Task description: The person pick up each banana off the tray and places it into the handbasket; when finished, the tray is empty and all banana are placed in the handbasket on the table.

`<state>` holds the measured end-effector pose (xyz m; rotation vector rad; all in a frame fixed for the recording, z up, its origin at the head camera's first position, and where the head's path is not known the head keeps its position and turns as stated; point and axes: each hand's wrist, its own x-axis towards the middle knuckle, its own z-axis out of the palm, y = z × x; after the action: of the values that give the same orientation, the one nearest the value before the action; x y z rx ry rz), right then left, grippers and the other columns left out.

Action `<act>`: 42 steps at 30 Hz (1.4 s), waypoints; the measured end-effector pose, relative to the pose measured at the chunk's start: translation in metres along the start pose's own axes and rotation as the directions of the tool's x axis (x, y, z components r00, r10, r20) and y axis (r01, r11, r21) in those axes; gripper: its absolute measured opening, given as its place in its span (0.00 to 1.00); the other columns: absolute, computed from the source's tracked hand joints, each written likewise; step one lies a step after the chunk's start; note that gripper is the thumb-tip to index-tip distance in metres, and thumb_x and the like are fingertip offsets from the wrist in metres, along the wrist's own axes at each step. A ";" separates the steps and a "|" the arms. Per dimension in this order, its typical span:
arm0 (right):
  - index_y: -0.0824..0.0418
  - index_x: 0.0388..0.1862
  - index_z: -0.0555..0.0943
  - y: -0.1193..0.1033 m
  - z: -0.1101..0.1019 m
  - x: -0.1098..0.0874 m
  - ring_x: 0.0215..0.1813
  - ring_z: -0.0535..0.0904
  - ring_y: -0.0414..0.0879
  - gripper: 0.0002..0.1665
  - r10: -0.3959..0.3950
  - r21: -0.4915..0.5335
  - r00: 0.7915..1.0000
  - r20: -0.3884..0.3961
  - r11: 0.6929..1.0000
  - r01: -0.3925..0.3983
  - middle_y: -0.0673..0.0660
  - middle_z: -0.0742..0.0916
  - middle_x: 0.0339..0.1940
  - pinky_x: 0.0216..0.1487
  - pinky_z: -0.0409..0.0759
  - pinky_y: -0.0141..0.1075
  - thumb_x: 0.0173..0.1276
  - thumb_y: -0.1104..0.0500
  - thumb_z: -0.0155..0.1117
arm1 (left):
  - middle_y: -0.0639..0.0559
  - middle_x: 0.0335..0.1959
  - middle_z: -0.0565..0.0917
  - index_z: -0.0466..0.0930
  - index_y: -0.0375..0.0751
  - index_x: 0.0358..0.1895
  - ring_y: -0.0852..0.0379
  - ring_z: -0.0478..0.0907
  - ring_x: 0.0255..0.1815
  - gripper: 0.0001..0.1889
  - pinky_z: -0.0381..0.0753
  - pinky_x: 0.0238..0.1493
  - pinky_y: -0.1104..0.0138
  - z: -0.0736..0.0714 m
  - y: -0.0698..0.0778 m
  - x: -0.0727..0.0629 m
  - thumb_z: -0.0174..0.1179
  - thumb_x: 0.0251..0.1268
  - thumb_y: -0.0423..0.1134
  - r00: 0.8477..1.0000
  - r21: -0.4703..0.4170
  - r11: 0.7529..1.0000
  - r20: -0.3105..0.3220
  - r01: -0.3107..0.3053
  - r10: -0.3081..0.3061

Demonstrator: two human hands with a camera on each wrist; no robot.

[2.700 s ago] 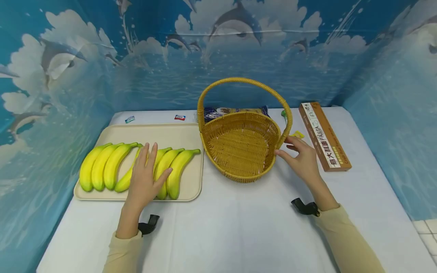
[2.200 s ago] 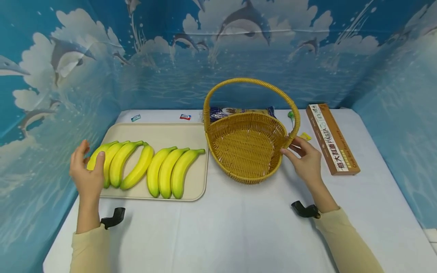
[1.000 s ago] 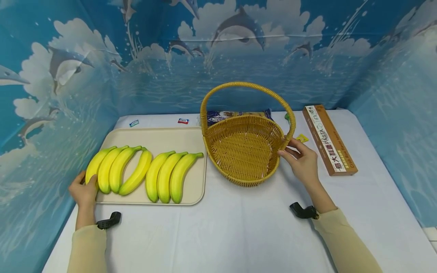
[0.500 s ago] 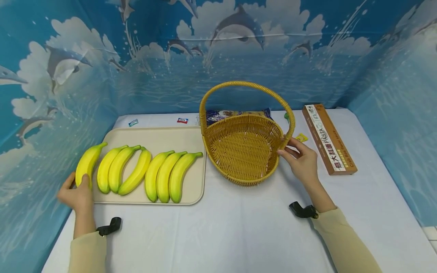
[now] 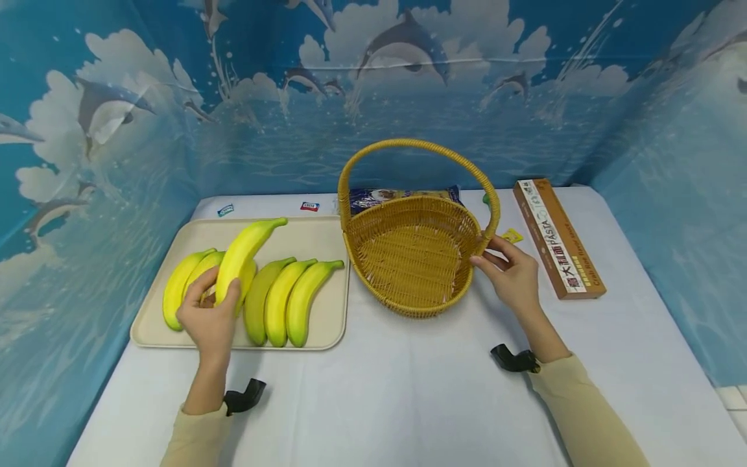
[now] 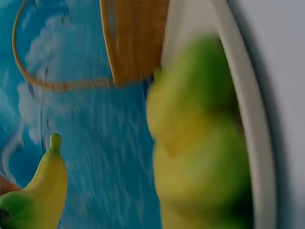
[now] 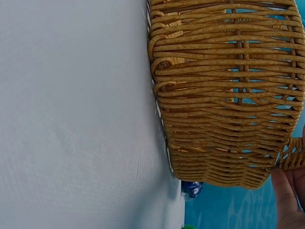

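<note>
My left hand (image 5: pixel 210 318) holds a banana (image 5: pixel 242 256) by its lower end, thumb on one side and fingers on the other, raised over the tray (image 5: pixel 192 338). In the left wrist view that banana (image 6: pixel 47 186) points its stem upward. Several more bananas (image 5: pixel 303 301) lie side by side on the tray, some partly hidden behind my left hand and the held one. My right hand (image 5: pixel 513 275) pinches the wicker basket (image 5: pixel 411 259) where its arched handle meets the right rim. In the right wrist view my thumb (image 7: pixel 284 193) is right at that joint.
A pasta box (image 5: pixel 560 240) lies to the right of my right hand. Behind the basket are a blue packet (image 5: pixel 373 196) and a yellow wrapper (image 5: pixel 512 235). Two small wrappers (image 5: pixel 310 206) lie behind the tray. A dolphin-print curtain (image 5: pixel 280 143) encloses the back and sides.
My left hand moved to the leftmost banana, took hold of it, lifted it and carried it right above the others. My right hand stays at the basket handle.
</note>
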<state>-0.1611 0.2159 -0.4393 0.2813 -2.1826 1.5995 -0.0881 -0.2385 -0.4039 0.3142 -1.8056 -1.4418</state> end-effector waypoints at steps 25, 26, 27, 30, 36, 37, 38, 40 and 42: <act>0.79 0.55 0.77 -0.014 0.003 0.000 0.45 0.81 0.23 0.27 -0.004 0.022 1.000 0.001 1.000 0.004 0.78 0.82 0.50 0.45 0.81 0.23 0.54 0.77 0.69 | 0.44 0.51 0.84 0.85 0.35 0.51 0.47 0.78 0.53 0.20 0.81 0.50 0.58 0.201 0.005 -0.055 0.68 0.52 0.36 0.910 0.089 0.991 0.410 -0.098 0.053; 0.79 0.55 0.77 -0.010 0.003 0.000 0.45 0.82 0.24 0.27 -0.005 0.019 1.000 -0.002 1.000 0.005 0.79 0.81 0.51 0.45 0.80 0.22 0.54 0.77 0.69 | 0.43 0.51 0.84 0.85 0.35 0.51 0.47 0.78 0.54 0.20 0.80 0.52 0.57 0.204 0.005 -0.054 0.67 0.53 0.36 0.907 0.103 0.990 0.417 -0.102 0.050; 0.78 0.56 0.77 -0.006 0.002 0.001 0.45 0.82 0.24 0.27 -0.001 0.018 1.000 -0.005 1.000 0.001 0.78 0.82 0.51 0.45 0.80 0.22 0.54 0.77 0.69 | 0.43 0.51 0.84 0.84 0.35 0.51 0.46 0.77 0.54 0.20 0.79 0.52 0.56 0.206 0.004 -0.054 0.67 0.53 0.37 0.904 0.120 0.986 0.425 -0.112 0.051; 0.76 0.56 0.78 0.000 0.003 0.002 0.47 0.82 0.26 0.28 -0.007 0.014 1.000 -0.004 1.000 0.007 0.76 0.82 0.51 0.46 0.80 0.23 0.55 0.75 0.70 | 0.42 0.50 0.85 0.84 0.34 0.51 0.45 0.78 0.53 0.20 0.77 0.54 0.53 0.212 0.002 -0.052 0.67 0.52 0.37 0.897 0.157 0.978 0.439 -0.136 0.054; 0.75 0.56 0.78 0.002 0.003 0.003 0.46 0.82 0.26 0.28 -0.012 0.017 1.000 -0.004 1.000 0.012 0.75 0.83 0.51 0.46 0.80 0.23 0.54 0.74 0.71 | 0.43 0.48 0.86 0.85 0.36 0.50 0.44 0.79 0.49 0.20 0.74 0.55 0.51 0.215 -0.002 -0.050 0.67 0.52 0.38 0.887 0.209 0.961 0.457 -0.182 0.068; 0.75 0.56 0.78 0.002 0.003 0.003 0.46 0.82 0.25 0.28 -0.008 0.015 1.000 -0.005 1.000 0.008 0.74 0.83 0.51 0.45 0.80 0.23 0.54 0.74 0.71 | 0.43 0.48 0.86 0.85 0.36 0.50 0.44 0.79 0.49 0.20 0.74 0.55 0.51 0.216 -0.002 -0.050 0.67 0.52 0.38 0.884 0.217 0.958 0.462 -0.189 0.070; 0.75 0.56 0.78 0.002 0.002 0.003 0.46 0.82 0.25 0.28 -0.005 0.012 1.000 -0.006 1.000 0.005 0.74 0.83 0.51 0.46 0.80 0.22 0.54 0.74 0.71 | 0.43 0.48 0.86 0.85 0.36 0.50 0.44 0.79 0.49 0.20 0.73 0.55 0.50 0.216 -0.003 -0.051 0.67 0.52 0.38 0.882 0.225 0.955 0.466 -0.196 0.071; 0.76 0.56 0.78 0.003 0.002 0.002 0.46 0.81 0.24 0.28 0.002 0.002 1.000 -0.008 1.000 -0.002 0.74 0.83 0.51 0.46 0.80 0.22 0.54 0.74 0.71 | 0.42 0.49 0.86 0.85 0.35 0.51 0.44 0.78 0.49 0.20 0.72 0.55 0.50 0.217 -0.005 -0.051 0.67 0.53 0.37 0.875 0.240 0.948 0.479 -0.210 0.073; 0.75 0.57 0.79 0.003 0.002 0.001 0.47 0.80 0.23 0.28 0.008 -0.002 1.000 -0.008 1.000 -0.008 0.73 0.84 0.51 0.46 0.80 0.23 0.54 0.74 0.71 | 0.42 0.49 0.86 0.84 0.35 0.51 0.44 0.78 0.50 0.20 0.71 0.55 0.49 0.217 -0.006 -0.052 0.66 0.54 0.37 0.867 0.258 0.941 0.493 -0.221 0.068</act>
<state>-0.1638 0.2153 -0.4417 0.2650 -2.1820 1.5999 -0.2076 -0.0531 -0.4407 -0.0408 -2.4097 -1.1933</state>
